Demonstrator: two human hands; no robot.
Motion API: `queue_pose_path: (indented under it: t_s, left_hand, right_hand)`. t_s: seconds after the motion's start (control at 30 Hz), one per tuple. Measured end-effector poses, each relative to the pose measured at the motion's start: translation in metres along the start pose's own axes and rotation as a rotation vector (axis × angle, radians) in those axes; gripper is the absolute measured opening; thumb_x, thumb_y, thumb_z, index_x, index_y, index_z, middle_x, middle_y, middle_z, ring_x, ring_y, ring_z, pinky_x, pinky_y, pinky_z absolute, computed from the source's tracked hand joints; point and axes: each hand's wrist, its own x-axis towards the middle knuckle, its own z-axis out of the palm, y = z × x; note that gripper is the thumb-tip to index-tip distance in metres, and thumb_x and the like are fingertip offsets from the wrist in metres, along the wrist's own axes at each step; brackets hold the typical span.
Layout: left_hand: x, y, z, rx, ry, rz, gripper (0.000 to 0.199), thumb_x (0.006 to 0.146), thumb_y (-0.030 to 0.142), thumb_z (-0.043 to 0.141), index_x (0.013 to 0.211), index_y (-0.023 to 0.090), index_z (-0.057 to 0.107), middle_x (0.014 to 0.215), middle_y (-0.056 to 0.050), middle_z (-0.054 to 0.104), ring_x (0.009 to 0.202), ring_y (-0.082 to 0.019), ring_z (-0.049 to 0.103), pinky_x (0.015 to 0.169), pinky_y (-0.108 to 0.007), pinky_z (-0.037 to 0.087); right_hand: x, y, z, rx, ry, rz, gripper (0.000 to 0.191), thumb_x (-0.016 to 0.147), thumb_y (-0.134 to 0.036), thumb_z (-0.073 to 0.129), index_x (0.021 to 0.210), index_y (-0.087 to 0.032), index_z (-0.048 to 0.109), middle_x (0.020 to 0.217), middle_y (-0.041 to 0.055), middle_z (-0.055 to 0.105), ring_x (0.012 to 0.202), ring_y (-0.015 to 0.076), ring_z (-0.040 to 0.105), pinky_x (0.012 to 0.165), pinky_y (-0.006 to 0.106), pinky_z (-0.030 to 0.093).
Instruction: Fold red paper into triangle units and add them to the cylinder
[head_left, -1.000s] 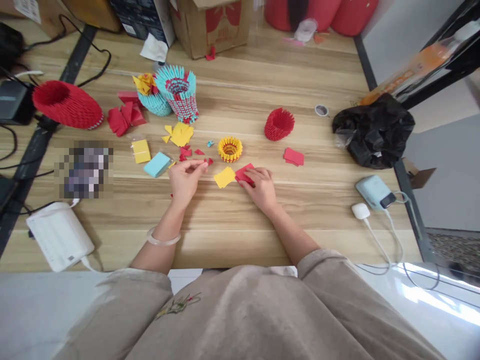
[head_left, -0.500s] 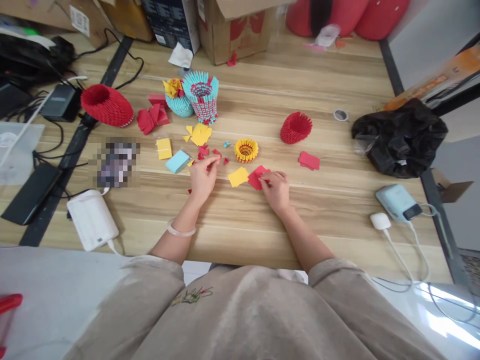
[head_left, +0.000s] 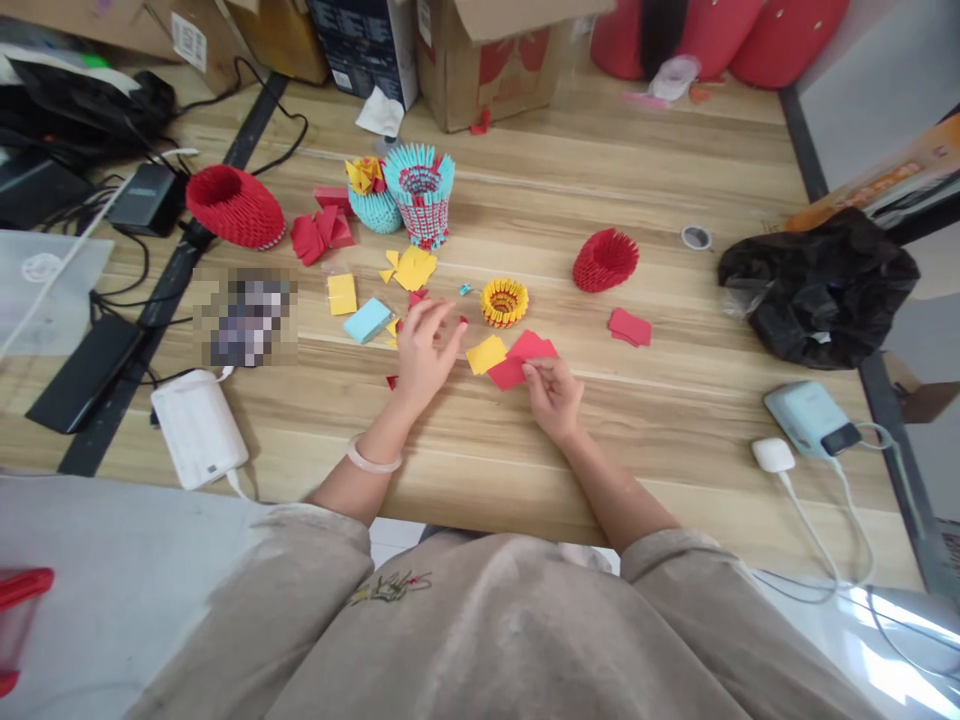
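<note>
My right hand [head_left: 555,396] pinches the edge of a red paper slip [head_left: 523,357] between thumb and fingers, just above the table. Left of that slip lies a small stack of yellow paper [head_left: 487,355]. My left hand [head_left: 427,355] is open with its fingers apart, over a few red folded paper pieces [head_left: 418,296] that it partly hides. Behind the papers, between my hands, stands a yellow paper ring [head_left: 504,302] built of folded pieces. Near my left hand are a light blue paper pad [head_left: 367,320] and a yellow paper pad [head_left: 342,294].
Folded-paper vases stand farther back: a blue and red one [head_left: 421,195], a large red one [head_left: 235,207] and a smaller red one [head_left: 606,260]. More red slips [head_left: 629,327] lie at right. A black plastic bag [head_left: 814,285] and power banks [head_left: 199,430] flank the work area.
My left hand has opened from a pinch and turned, its fingers spreading. My right hand has lifted the red paper slip slightly. The whole view has shifted a little.
</note>
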Motion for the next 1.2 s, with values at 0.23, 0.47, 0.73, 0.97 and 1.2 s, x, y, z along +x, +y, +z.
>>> queue_pose_path:
  t_s: [0.23, 0.47, 0.73, 0.97, 1.2]
  left_hand:
    - [-0.023, 0.025, 0.015, -0.402, -0.526, -0.141, 0.027, 0.07, 0.037, 0.073, 0.086, 0.015, 0.07, 0.075, -0.005, 0.07, 0.065, -0.014, 0.063, 0.061, -0.024, 0.051]
    - [-0.02, 0.023, 0.013, -0.3, -0.33, -0.095, 0.021, 0.075, 0.032, 0.07, 0.089, 0.018, 0.064, 0.076, -0.002, 0.067, 0.065, -0.011, 0.061, 0.061, -0.022, 0.049]
    - [-0.018, 0.023, 0.014, -0.257, -0.395, 0.039, 0.013, 0.082, 0.025, 0.062, 0.087, 0.019, 0.073, 0.092, -0.007, 0.074, 0.084, -0.018, 0.069, 0.077, -0.029, 0.053]
    - [-0.025, 0.026, 0.016, -0.393, -0.502, -0.111, 0.018, 0.082, 0.023, 0.061, 0.099, 0.018, 0.066, 0.089, -0.005, 0.075, 0.08, -0.015, 0.071, 0.075, -0.025, 0.054]
    - [-0.029, 0.028, 0.022, -0.569, -0.44, -0.337, 0.024, 0.076, 0.032, 0.068, 0.092, 0.015, 0.07, 0.091, -0.009, 0.074, 0.076, -0.018, 0.071, 0.069, -0.029, 0.057]
  right_hand:
    - [0.0, -0.008, 0.001, 0.126, -0.074, 0.104, 0.011, 0.082, -0.033, 0.062, 0.083, -0.022, 0.064, 0.072, 0.0012, 0.069, 0.059, 0.0131, 0.064, 0.058, 0.025, 0.052]
    - [0.005, -0.008, 0.006, 0.496, -0.112, 0.363, 0.026, 0.088, -0.044, 0.053, 0.091, -0.021, 0.065, 0.072, 0.002, 0.069, 0.064, 0.0141, 0.063, 0.065, 0.03, 0.053]
    - [0.004, -0.006, 0.007, 0.646, -0.163, 0.45, 0.019, 0.073, -0.031, 0.074, 0.084, -0.022, 0.063, 0.071, -0.0016, 0.069, 0.064, 0.0125, 0.066, 0.065, 0.027, 0.054]
    - [0.006, -0.007, 0.009, 0.677, -0.126, 0.526, 0.028, 0.067, -0.032, 0.079, 0.08, -0.021, 0.057, 0.067, -0.0046, 0.065, 0.052, 0.0102, 0.062, 0.054, 0.024, 0.053]
    - [0.009, -0.009, 0.011, 0.735, -0.103, 0.599, 0.031, 0.064, -0.038, 0.08, 0.075, -0.02, 0.057, 0.063, -0.0048, 0.064, 0.046, 0.0082, 0.057, 0.047, 0.021, 0.049]
